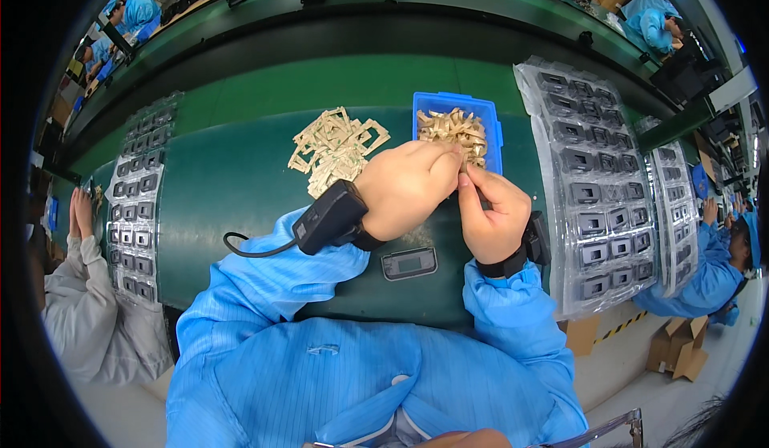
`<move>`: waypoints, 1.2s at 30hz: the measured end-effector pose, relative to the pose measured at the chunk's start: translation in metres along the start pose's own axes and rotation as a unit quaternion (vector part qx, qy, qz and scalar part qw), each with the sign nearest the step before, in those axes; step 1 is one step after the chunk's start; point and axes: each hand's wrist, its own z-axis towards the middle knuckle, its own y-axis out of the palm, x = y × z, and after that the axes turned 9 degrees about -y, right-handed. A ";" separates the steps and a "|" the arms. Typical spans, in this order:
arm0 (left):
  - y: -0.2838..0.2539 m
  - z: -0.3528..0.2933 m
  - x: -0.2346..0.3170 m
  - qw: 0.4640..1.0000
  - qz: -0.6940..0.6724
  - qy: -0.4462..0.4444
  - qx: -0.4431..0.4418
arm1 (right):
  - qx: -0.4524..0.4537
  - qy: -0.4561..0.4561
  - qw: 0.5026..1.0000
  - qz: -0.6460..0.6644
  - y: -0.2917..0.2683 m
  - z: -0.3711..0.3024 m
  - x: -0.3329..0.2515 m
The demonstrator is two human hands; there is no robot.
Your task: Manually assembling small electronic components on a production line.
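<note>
My left hand (407,188) reaches across to the near edge of a blue bin (498,140), its fingers closed. Beside it, my right hand (497,214) pinches thumb and fingers together, and the fingertips of both hands meet. Whatever is between them is too small and too covered to make out. Curled, gold-brown thin strips (455,125) fill the bin just beyond my fingers. Left of the bin lies a loose heap of cream rectangular frames (335,150). Below my hands, a black rectangular housing with a window (409,264) lies flat on the green table (216,208).
At right, a clear plastic tray (554,232) holds rows of black housings, with another tray (675,216) beyond it. A similar tray (136,208) stands at left. Co-workers sit on both sides and across. An open cardboard box (679,348) is on the floor at right.
</note>
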 end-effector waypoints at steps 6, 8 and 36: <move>-0.006 0.002 0.000 0.993 0.045 0.078 -0.076 | 0.034 0.280 0.918 0.278 -0.002 -0.002 -0.002; -0.006 0.003 -0.001 0.991 0.037 0.087 -0.092 | 0.031 0.281 0.919 0.276 -0.004 -0.001 -0.001; -0.019 0.016 -0.005 0.670 -0.578 -0.424 -0.192 | 0.100 0.225 0.899 0.363 -0.009 0.001 0.006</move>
